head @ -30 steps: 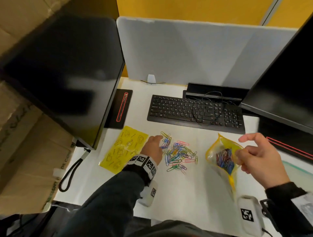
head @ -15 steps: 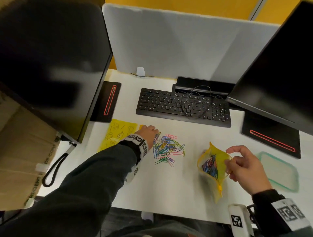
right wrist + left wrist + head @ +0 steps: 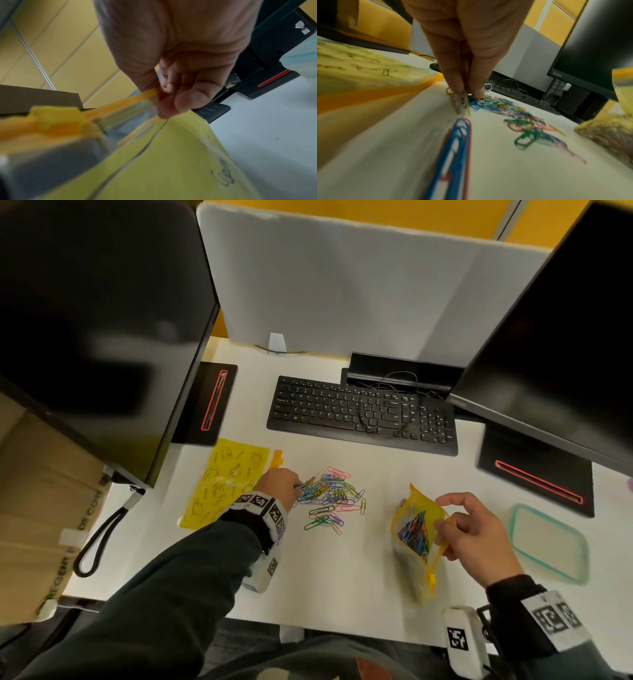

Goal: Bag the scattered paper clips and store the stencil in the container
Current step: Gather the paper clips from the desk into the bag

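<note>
While many paper clips (image 3: pixel 329 498) lie loose in a heap at mid-bench (image 3: pixel 342 577), part of the lot already sits inside the yellow zip bag (image 3: pixel 416 537).
Left hand (image 3: pixel 277 484): grip closed, fingertips (image 3: pixel 458 88) pinching a few clips at the heap's left edge.
Right hand (image 3: pixel 476 537): grip pinching the bag's rim, mouth held open.
Stencil (image 3: pixel 226 481): flat, left of heap, not yet stored.
Container (image 3: pixel 548 542): far right, apart.
Bagging judged partway; stencil step outstanding.
</note>
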The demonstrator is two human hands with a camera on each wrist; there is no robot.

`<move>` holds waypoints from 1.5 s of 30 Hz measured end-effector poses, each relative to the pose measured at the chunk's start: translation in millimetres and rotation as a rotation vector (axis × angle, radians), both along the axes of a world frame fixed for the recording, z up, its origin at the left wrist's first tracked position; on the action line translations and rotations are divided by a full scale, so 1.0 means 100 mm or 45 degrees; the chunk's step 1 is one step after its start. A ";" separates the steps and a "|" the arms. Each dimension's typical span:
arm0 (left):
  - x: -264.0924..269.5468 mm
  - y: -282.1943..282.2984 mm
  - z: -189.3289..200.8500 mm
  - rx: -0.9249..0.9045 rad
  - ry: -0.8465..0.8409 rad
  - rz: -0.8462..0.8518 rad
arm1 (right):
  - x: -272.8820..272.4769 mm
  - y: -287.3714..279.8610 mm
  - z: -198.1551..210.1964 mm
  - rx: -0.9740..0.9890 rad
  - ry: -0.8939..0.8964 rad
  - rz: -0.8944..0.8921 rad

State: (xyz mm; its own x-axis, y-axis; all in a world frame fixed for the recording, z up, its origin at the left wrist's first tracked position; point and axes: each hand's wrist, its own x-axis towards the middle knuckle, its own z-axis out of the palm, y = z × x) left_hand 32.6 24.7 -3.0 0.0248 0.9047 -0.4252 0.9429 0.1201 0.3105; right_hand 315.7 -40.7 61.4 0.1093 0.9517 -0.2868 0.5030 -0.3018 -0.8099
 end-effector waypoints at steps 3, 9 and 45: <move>-0.07 -0.04 0.04 0.095 -0.175 0.202 | -0.04 0.03 0.00 0.002 0.017 0.012; 0.28 -0.19 0.51 0.277 -0.763 0.182 | -0.11 0.09 -0.01 -0.004 0.086 -0.009; -0.93 -0.22 0.95 0.863 -0.484 0.234 | -1.60 0.05 -0.94 0.349 -0.734 1.827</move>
State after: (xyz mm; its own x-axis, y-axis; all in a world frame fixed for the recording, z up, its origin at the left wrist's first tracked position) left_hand -59.9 2.5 92.2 -0.1172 0.9670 0.2263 0.7412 -0.0665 0.6680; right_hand 155.3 -36.1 -32.6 -0.8677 0.3673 -0.3350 0.4786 0.7995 -0.3631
